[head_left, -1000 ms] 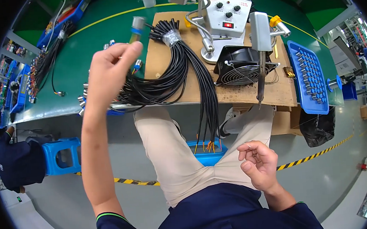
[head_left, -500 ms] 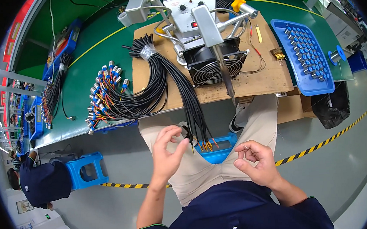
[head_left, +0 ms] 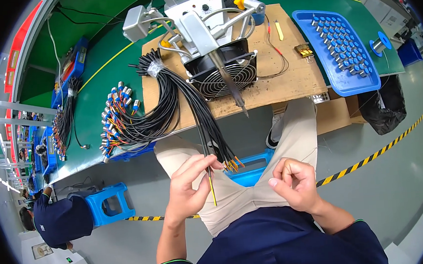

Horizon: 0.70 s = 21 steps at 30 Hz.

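Observation:
Near my lap, my left hand (head_left: 188, 187) closes around one black cable (head_left: 204, 145) from a hanging bundle. Its stripped yellow end (head_left: 213, 191) sticks out below my fingers. To the right, my right hand (head_left: 295, 182) is held with its fingers curled and thumb close to them; what they pinch, if anything, is too small to make out. The rest of the cable bundle (head_left: 168, 93) lies over the table edge, its orange and yellow wire tips (head_left: 231, 165) dangling beside my left hand. Above both hands a soldering iron (head_left: 226, 78) points down from its stand.
A black fan (head_left: 227, 76) with a wire guard sits on cardboard (head_left: 287, 84) behind the iron. At right are a blue tray (head_left: 340, 89) of metal connectors and a wire spool (head_left: 381, 44). Connector-ended cables (head_left: 116, 119) lie left. A co-worker (head_left: 64, 220) sits by a blue stool (head_left: 110, 204).
My left hand has risen slightly right and taken hold of one cable, whose yellow end now shows. My right hand's fingers have curled in more. The whole view has shifted a little.

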Each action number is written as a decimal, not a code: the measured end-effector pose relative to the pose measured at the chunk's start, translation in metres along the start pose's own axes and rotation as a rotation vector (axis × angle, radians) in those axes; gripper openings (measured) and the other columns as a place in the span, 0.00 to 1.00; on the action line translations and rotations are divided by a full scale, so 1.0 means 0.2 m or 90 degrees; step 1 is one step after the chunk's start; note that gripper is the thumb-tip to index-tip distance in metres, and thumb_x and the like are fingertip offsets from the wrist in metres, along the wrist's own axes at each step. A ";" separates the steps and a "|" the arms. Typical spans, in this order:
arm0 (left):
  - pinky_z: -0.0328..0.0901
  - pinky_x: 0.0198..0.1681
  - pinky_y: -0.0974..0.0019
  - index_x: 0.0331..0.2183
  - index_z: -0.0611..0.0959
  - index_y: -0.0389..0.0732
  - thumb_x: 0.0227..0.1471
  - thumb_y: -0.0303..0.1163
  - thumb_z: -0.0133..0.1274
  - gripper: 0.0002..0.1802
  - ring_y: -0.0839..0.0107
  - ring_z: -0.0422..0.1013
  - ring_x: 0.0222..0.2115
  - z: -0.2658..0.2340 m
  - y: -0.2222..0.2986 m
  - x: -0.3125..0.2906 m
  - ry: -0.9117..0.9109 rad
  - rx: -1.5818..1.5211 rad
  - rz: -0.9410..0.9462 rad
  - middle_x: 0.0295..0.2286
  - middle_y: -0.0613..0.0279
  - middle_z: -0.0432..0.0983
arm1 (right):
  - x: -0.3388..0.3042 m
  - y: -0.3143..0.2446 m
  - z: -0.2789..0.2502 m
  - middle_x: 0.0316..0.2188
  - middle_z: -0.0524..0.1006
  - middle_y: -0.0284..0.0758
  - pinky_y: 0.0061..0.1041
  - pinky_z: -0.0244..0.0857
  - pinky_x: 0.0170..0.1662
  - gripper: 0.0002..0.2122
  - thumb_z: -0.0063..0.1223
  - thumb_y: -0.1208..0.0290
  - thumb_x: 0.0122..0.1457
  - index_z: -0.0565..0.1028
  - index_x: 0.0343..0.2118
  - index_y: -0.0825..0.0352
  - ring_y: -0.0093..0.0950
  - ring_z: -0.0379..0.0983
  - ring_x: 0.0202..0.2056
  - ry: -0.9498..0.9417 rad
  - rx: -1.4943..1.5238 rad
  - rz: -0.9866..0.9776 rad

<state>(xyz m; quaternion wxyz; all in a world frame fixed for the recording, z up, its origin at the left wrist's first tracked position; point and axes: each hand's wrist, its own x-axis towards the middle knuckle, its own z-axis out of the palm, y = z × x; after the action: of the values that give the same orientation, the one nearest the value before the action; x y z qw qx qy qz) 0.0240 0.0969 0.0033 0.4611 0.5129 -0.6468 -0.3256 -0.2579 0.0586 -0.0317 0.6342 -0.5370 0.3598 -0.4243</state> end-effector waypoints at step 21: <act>0.69 0.47 0.53 0.34 0.85 0.39 0.41 0.26 0.70 0.14 0.61 0.78 0.38 0.16 0.09 0.30 -0.103 0.311 0.281 0.37 0.60 0.80 | 0.15 -0.10 0.10 0.18 0.72 0.30 0.27 0.53 0.22 0.10 0.74 0.82 0.49 0.84 0.35 0.71 0.26 0.62 0.19 0.107 -0.388 -0.363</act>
<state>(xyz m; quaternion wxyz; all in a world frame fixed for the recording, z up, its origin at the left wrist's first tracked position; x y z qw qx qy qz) -0.0158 0.0431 0.0242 0.3315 0.4285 -0.8354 -0.0931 -0.2309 0.0380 -0.0079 0.2722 -0.7417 0.3564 -0.4988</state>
